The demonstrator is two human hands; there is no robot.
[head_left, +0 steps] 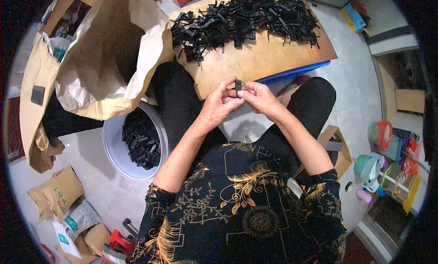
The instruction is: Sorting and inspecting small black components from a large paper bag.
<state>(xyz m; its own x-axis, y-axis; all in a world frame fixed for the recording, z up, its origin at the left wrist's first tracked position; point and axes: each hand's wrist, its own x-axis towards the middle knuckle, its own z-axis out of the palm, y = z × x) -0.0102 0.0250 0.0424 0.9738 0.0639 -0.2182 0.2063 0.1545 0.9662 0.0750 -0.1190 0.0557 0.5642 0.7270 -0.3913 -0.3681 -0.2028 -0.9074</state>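
Note:
A small black plastic piece (238, 86) is pinched between the fingers of both hands, just past the near edge of the wooden board. My left hand (220, 103) grips it from one side, thumb and fingertips closed on it. From the other side my right hand (261, 99) holds it with thumb and forefinger. A long heap of black plastic parts (246, 20) with thin sticks poking out covers the far part of the board (228, 68). Similar black pieces (141, 143) lie in the white bucket (109, 145) to my left.
A large open paper sack (102, 68) stands at the left, partly over the bucket. Brown and white packages (59, 193) and a red tool (119, 245) lie at lower left. A cardboard box (343, 159) is right of my leg, with baskets (381, 134) and bottles beyond it.

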